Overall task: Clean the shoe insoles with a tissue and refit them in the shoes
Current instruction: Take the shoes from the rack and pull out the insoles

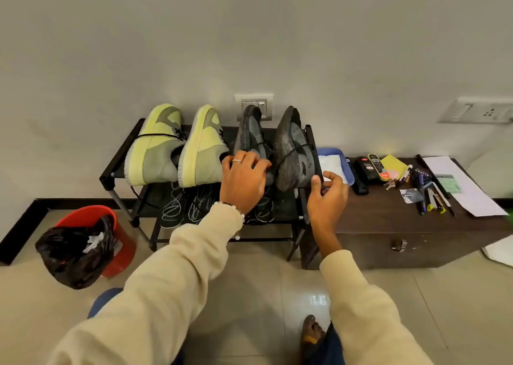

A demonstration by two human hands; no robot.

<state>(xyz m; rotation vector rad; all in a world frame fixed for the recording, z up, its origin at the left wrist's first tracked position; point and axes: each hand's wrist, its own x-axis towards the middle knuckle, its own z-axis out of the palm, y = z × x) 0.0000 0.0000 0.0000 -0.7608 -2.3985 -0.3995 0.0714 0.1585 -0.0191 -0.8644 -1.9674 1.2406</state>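
- Shoes stand in a row on the top shelf of a black shoe rack (111,174) against the wall: two yellow-green sneakers (155,148) on the left, two dark grey shoes on the right, all tilted with toes up toward the wall.
- Left hand (244,178), a ring on one finger, rests over the heel opening of the left grey shoe (249,134), fingers bent onto its collar; whether it truly grasps the shoe I cannot tell.
- Right hand (327,195) has its fingers loosely curled beside the heel of the right grey shoe (291,148), thumb tip touching the rack's right end bar just beside that heel; no object is visibly gripped.
- Black insoles (188,206) with pale scribble markings lie flat on the rack's lower shelf, under the sneakers; more dark insoles lie under the grey shoes, partly hidden by the left wrist.
- Blue tray (340,153) holding white tissue sits on the low dark cabinet (388,220) just right of the rack.
- Shoe polish, pens and papers lie farther right on the cabinet.
- Red bin (122,251) lined with a black bag stands on the floor, left of the rack.
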